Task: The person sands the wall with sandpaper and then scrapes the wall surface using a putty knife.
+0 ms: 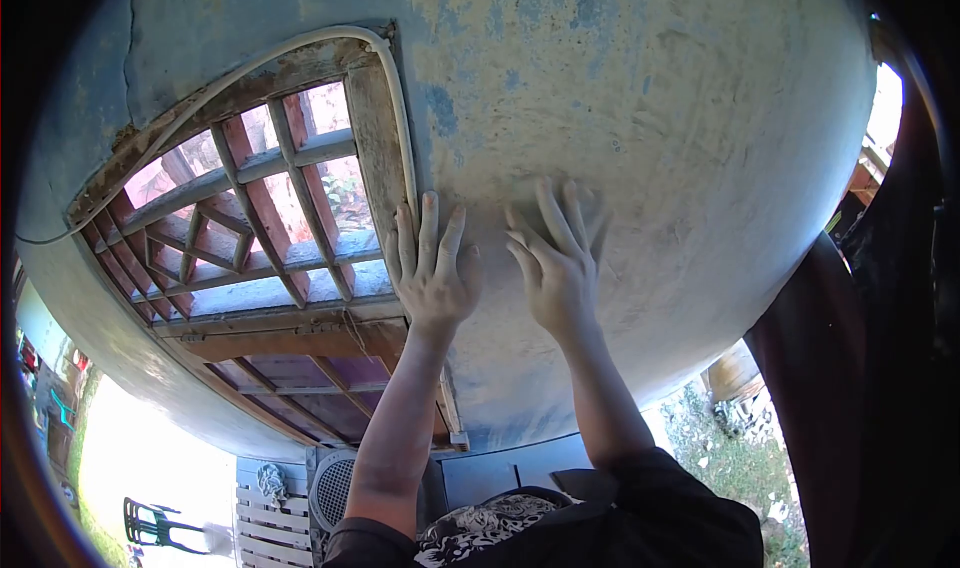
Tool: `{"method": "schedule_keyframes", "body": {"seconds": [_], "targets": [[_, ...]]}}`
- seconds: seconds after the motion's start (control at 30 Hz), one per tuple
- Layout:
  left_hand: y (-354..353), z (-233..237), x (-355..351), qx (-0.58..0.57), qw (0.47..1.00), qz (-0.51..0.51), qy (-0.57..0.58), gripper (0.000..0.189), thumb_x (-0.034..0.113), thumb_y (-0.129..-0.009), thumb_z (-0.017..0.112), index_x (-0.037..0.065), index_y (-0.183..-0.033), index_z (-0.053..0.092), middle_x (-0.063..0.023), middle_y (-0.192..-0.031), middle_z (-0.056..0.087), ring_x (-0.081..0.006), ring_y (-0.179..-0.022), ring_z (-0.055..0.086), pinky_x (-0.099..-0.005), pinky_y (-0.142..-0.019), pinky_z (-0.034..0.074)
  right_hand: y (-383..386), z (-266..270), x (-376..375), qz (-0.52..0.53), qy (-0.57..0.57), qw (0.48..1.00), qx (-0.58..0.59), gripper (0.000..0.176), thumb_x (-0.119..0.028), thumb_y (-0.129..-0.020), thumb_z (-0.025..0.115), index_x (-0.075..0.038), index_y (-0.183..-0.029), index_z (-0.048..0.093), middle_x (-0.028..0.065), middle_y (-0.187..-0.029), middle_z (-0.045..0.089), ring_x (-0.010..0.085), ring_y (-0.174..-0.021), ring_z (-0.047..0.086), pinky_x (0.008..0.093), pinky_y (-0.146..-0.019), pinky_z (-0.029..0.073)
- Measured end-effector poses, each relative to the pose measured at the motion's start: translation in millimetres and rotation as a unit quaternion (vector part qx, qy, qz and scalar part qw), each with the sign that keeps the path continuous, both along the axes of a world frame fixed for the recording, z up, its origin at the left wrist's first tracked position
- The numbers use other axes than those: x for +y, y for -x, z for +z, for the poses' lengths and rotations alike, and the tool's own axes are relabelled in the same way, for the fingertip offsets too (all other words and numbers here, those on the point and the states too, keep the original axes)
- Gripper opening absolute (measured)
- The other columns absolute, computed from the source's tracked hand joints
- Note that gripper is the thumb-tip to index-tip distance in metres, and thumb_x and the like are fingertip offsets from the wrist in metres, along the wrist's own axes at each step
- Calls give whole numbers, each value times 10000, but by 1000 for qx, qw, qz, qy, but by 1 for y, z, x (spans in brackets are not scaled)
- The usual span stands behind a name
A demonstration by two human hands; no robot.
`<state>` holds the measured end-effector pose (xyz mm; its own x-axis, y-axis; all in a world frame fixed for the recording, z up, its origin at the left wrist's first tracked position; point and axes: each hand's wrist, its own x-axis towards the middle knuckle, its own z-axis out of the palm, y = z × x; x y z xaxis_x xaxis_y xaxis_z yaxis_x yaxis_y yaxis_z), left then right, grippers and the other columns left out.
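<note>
Both arms reach up to a worn wall (640, 118) with pale plaster and patches of blue paint. My left hand (437, 283) is spread at the right edge of a wooden window frame (375, 138), its fingers over the lower end of a white cable (397, 98) that runs round the frame. Just to the right, my right hand (563, 278) lies against the bare plaster, fingers apart and pointing up, with a shadow beside them. Nothing shows in either hand.
Wooden bars (290, 158) cross the upper window opening, above a lower glazed panel (310, 393). Below are a white slatted bench (272, 518) with a crumpled cloth (271, 483) and a round grille (335, 490). A dark green chair (160, 524) stands lower left; dark fabric (830, 368) hangs at right.
</note>
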<state>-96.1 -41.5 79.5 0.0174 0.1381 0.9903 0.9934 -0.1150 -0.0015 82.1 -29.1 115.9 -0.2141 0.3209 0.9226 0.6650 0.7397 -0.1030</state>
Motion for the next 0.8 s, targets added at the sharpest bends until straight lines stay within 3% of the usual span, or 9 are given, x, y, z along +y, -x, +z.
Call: {"method": "schedule_keyframes", "body": {"seconds": [0.07, 0.1, 0.17, 0.27, 0.4, 0.47, 0.63, 0.8], "targets": [[1, 1, -1, 0, 1000, -18, -4, 549, 262, -959, 591, 95, -1481, 566, -225, -1606, 467, -515, -1490, 383, -602, -1220, 254, -14, -38, 1, -16, 20, 999, 23, 280, -307, -982, 691, -237, -1231, 798, 34, -1655, 448, 342, -1553, 361, 716, -1232, 91], [1, 1, 0, 0, 1000, -15, -7, 549, 262, -959, 591, 95, -1481, 566, -225, -1606, 467, -515, -1490, 383, -602, -1220, 254, -20, -53, 4, -46, 37, 998, 40, 261, -258, -991, 682, -191, -1211, 804, 82, -1646, 454, 388, -1552, 346, 704, -1236, 80], [0, -1, -2, -1, 1000, -12, 4, 548, 254, -950, 599, 95, -1474, 572, -225, -1603, 471, -515, -1487, 387, -600, -1220, 252, -19, -60, 11, -50, 52, 995, 72, 254, -188, -1017, 651, -119, -1210, 800, 155, -1629, 463, 472, -1550, 306, 696, -1237, 75], [0, 1, -2, -3, 1000, -22, 1, 543, 246, -948, 601, 95, -1468, 577, -224, -1603, 472, -514, -1484, 391, -597, -1220, 249, -11, -46, 6, -35, 27, 995, 88, 270, -179, -1015, 654, -107, -1238, 788, 158, -1629, 462, 490, -1546, 301, 707, -1228, 113], [-2, -2, -3, -14, 1000, -15, 7, 538, 243, -950, 601, 93, -1466, 577, -224, -1605, 469, -515, -1479, 396, -597, -1218, 253, -21, -55, 19, -15, 26, 996, 88, 301, -219, -996, 682, -148, -1272, 777, 123, -1631, 469, 466, -1546, 320, 663, -1240, 164], [-2, 1, -3, -8, 1000, -17, -1, 540, 240, -954, 598, 93, -1473, 569, -226, -1605, 467, -514, -1480, 394, -603, -1216, 257, -29, -54, 20, 33, 23, 995, 87, 303, -209, -997, 686, -129, -1277, 771, 142, -1631, 464, 487, -1543, 313, 647, -1236, 207], [0, -2, 0, -1, 1000, -12, -8, 551, 248, -962, 593, 100, -1491, 550, -215, -1608, 467, -514, -1490, 382, -606, -1213, 262, -31, -70, 28, 25, 29, 989, 141, 287, -221, -1010, 677, -137, -1266, 776, 165, -1631, 456, 485, -1540, 319, 638, -1238, 222], [4, -6, 2, 1, 1000, -12, -5, 531, 278, -974, 568, 95, -1472, 569, -203, -1610, 470, -502, -1495, 383, -598, -1226, 248, 5, -22, 21, 46, -26, 991, 126, 292, -238, -1004, 682, -151, -1267, 773, 159, -1637, 449, 472, -1538, 327, 645, -1237, 231]]}}
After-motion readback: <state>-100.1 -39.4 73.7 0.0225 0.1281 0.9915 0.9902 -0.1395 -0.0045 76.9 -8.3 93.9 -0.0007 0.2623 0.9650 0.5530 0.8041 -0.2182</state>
